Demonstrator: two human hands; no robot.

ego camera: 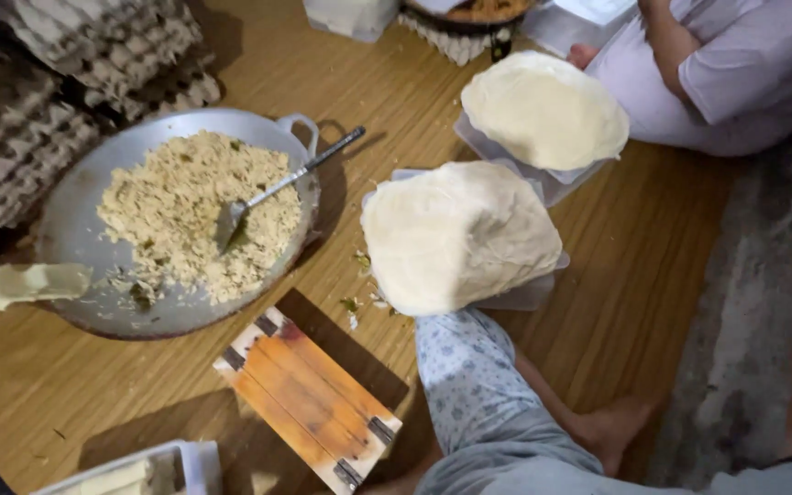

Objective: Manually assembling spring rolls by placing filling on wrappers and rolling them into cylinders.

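Nearby, dough mound (458, 236) on tray, no grip visible.

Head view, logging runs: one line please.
own hands: unseen | round metal pan: crumbly filling, spoon | pale dough mounds: two, on trays

Neither grip shows; only a bent knee (469, 385) and bare foot (611, 429).

We have one view, worn on the head, looking steeply down at the wooden floor (598, 275). It sits fairly near the big metal pan (75, 229), which lies left of centre. Our own knee (469, 367) enters from the bottom edge, right of the pan.
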